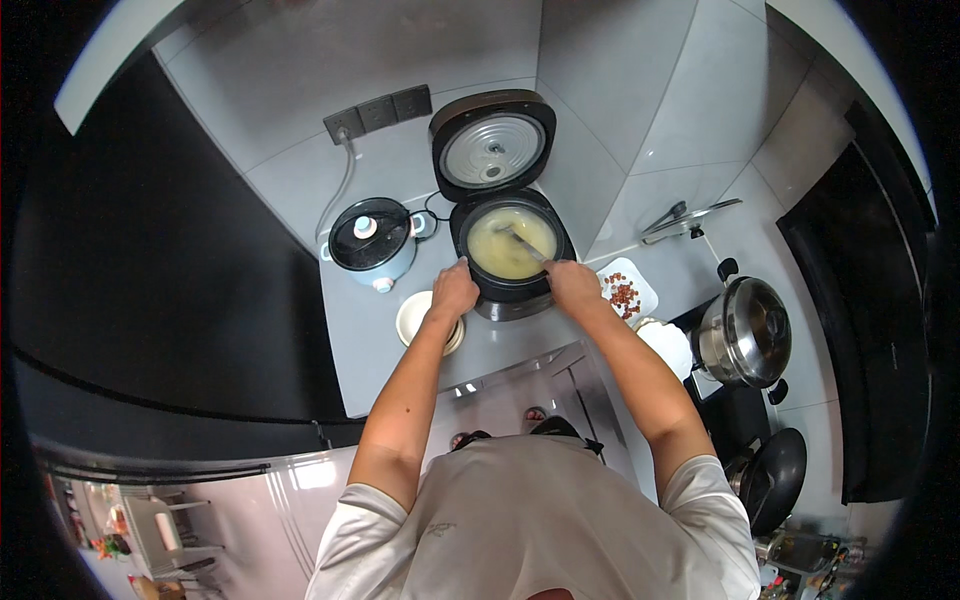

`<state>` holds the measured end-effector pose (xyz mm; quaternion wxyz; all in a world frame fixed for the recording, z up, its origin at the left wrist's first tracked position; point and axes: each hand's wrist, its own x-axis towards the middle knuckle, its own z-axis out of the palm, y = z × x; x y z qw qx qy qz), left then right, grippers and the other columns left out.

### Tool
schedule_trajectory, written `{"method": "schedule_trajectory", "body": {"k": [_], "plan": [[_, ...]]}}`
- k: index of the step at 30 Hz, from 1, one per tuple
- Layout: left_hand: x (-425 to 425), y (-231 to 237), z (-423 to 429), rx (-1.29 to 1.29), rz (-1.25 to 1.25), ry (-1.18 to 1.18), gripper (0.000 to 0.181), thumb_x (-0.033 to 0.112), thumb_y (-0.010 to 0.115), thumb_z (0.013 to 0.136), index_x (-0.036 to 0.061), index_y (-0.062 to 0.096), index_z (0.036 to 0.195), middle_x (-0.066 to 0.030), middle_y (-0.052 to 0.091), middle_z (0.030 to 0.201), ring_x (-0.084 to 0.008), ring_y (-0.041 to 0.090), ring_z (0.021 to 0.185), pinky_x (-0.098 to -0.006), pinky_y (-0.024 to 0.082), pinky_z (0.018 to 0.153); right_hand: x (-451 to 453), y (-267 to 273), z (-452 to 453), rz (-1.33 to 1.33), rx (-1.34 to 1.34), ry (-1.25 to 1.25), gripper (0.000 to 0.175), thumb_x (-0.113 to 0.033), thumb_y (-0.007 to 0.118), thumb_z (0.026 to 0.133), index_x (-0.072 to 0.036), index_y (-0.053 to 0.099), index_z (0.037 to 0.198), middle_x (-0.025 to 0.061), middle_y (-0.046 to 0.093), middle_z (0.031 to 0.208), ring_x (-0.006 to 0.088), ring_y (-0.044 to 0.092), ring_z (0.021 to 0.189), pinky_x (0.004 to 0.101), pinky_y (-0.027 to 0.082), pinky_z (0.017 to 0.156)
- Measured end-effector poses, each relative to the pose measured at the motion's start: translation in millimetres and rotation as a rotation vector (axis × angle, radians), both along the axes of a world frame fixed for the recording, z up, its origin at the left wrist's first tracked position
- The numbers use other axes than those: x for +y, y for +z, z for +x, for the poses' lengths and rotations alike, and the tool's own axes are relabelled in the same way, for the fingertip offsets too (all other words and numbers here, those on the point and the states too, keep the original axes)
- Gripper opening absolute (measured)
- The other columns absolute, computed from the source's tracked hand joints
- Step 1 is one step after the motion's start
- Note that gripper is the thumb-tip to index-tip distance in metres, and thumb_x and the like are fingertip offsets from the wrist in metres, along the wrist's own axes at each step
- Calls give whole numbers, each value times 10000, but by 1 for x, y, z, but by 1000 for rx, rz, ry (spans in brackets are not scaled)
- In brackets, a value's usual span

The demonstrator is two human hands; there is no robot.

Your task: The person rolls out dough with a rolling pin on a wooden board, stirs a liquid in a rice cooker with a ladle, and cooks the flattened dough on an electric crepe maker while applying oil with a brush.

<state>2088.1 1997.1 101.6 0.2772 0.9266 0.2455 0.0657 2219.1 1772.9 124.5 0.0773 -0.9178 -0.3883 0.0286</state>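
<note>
An open rice cooker (pixel 512 308) stands on the grey counter, its lid (pixel 493 142) raised at the back. Pale yellow, soupy porridge (pixel 499 259) fills its inner pot. My right hand (pixel 574 286) grips the handle of a metal ladle or spoon (pixel 531 248), whose far end dips into the porridge. At the cooker's left front edge is my left hand (pixel 454 289), with its fingers against the rim; whether it pinches the rim is hard to tell. Under my left wrist, cream bowls (pixel 412 316) sit stacked on the counter.
A light blue electric pot (pixel 382 270) with a dark lid stands left. On the right are a white dish (pixel 643 289) of red dates or nuts, a white scalloped plate (pixel 666 346), a steel pot (pixel 746 331) and a dark wok (pixel 776 480). A wall socket strip (pixel 377 114) is behind.
</note>
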Motion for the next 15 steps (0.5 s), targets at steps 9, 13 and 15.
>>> {"method": "schedule_trajectory", "body": {"k": [9,13,15], "plan": [[0,2,-2,39,-15,-10,423,20,535,888,-68,603,1296,-324,694,1204,-488,650,1163,-542,503,1035,-46,69,-7,-149,31,-21,339,-93,543,974,-131,752,1238,243,758,1027,413,752,976,520,604,861],[2,1,-3,6,-21,-11,430,15,530,888,-66,605,1304,-321,693,1212,-487,648,1169,-538,501,1041,-50,103,-21,-170,123,28,355,-118,596,963,-161,740,1284,221,760,1030,408,744,988,506,599,883],[4,2,-3,39,-24,-6,450,15,528,889,-65,602,1325,-313,692,1226,-486,648,1171,-534,497,1051,-44,106,-27,-171,155,67,362,-126,618,954,-171,738,1293,215,761,1029,406,742,989,501,597,886]]}}
